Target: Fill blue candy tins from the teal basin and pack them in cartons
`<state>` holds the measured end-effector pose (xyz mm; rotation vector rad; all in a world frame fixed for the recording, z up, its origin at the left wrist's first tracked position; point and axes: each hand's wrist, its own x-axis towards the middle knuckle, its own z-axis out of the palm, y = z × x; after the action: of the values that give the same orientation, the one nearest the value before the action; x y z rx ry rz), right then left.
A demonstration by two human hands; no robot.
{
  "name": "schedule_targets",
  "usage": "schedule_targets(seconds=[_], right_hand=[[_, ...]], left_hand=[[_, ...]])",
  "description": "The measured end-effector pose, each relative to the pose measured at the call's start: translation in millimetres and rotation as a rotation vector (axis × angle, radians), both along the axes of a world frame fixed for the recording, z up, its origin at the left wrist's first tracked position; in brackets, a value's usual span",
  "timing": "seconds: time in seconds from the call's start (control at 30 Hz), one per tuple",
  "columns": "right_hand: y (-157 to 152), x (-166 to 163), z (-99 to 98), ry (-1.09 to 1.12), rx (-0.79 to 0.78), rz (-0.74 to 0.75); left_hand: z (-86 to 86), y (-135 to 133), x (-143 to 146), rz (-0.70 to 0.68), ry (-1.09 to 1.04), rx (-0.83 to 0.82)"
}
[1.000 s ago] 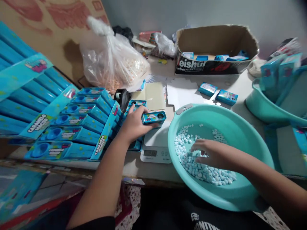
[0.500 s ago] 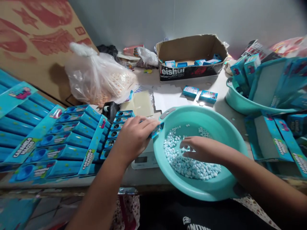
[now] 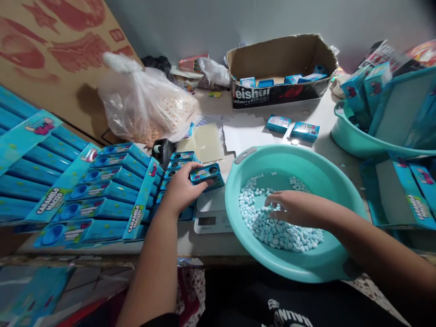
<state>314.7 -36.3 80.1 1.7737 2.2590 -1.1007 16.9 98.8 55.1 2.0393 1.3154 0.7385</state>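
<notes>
— Far left of frame, what's stacked there?
— Blue candy boxes (image 3: 102, 190), packed in rows. Left hand (image 3: 182, 188) pinches one small blue box (image 3: 206, 175) above the scale (image 3: 213, 213), handy for weighing.
— And further right?
— Right hand (image 3: 294, 209), fingers loosely curled, rakes white candies (image 3: 272, 227) low inside the teal basin (image 3: 306, 159); its rim touches the scale, leaving little room.

Stacked blue cartons (image 3: 102, 181) wall off the left, hard against the scale (image 3: 213, 213). The teal basin (image 3: 306, 168) fills the right front, its rim touching the scale. Open tabletop (image 3: 252, 131) lies behind the basin, up to two small boxes (image 3: 293, 127) and the cardboard tray (image 3: 282, 72).
</notes>
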Motion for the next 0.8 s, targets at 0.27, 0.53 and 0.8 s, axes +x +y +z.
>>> schedule_targets(seconds=[0.27, 0.53, 0.8], right_hand=[[1.6, 7.4, -9.9, -0.021, -0.098, -0.072], [0.5, 4.6, -11.3, -0.019, -0.202, 0.073], [1.3, 5.2, -21.5, -0.011, -0.25, 0.047]], left_hand=[[-6.2, -4.6, 1.1, 0.031, -0.172, 0.141], [-7.4, 1.4, 1.6, 0.16, -0.113, 0.265], [-6.7, 1.2, 1.8, 0.194, -0.135, 0.26]])
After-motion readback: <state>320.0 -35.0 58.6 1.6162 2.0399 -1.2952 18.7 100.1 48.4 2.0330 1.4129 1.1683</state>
